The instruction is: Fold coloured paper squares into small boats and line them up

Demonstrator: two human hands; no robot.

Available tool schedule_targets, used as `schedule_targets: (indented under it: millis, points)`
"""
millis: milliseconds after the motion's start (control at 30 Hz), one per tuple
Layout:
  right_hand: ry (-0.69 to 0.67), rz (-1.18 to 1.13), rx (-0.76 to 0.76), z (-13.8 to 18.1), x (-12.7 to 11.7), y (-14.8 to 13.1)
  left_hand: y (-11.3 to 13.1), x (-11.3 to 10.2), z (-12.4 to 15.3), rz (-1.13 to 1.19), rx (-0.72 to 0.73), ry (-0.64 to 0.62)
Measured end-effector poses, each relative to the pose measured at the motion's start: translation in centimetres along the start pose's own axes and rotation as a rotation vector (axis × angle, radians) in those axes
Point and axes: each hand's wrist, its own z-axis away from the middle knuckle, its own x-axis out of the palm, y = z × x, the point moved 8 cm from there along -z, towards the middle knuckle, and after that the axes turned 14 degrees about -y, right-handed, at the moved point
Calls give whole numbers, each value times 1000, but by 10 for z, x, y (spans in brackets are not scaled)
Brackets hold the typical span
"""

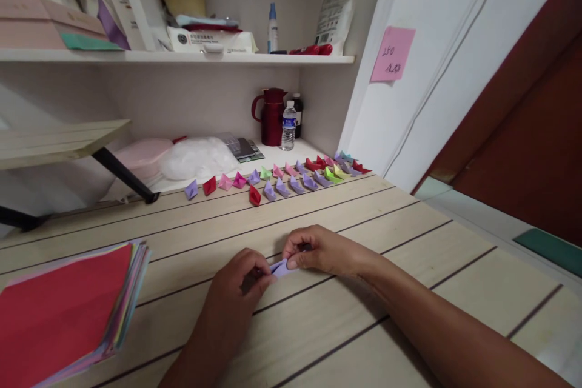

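Between my two hands, just above the striped wooden tabletop (345,327), is a small folded piece of lavender paper (280,269). My left hand (245,276) pinches its left end between thumb and forefinger. Its right end is pinched by my right hand (309,248), with the other fingers curled in. Part of the paper is hidden behind the fingertips. Beyond my hands, small folded paper boats in several colours stand in rows, among them a red boat (255,196) and a lavender boat (270,191).
A stack of coloured paper with a red sheet (63,309) on top lies at the left. Behind the boats, a shelf holds a dark red jug (273,118), a water bottle (288,127) and a white plastic bag (197,157). A small raised stand (59,142) juts in at left.
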Motion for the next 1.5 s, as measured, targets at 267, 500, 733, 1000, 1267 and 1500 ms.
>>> schedule_targets:
  millis: [267, 500, 733, 1000, 1267, 1500]
  points:
    - [55, -14, -91, -1, 1, -8, -3, -7, 1, -97, -56, 73]
    - [57, 11, -120, -2, 6, -11, -2, -5, 1, -99, -79, 79]
    - [79, 33, -74, -2, 6, -9, -14, -2, 1, -46, -163, 118]
    - [117, 50, -51, -2, 2, -8, -22, -2, 3, 30, -244, 161]
    - [137, -62, -31, -3, -2, 1, -13, -6, 1, 154, -135, 40]
    - [174, -144, -25, -3, -7, 4, -24, -2, -4, 339, -98, -1]
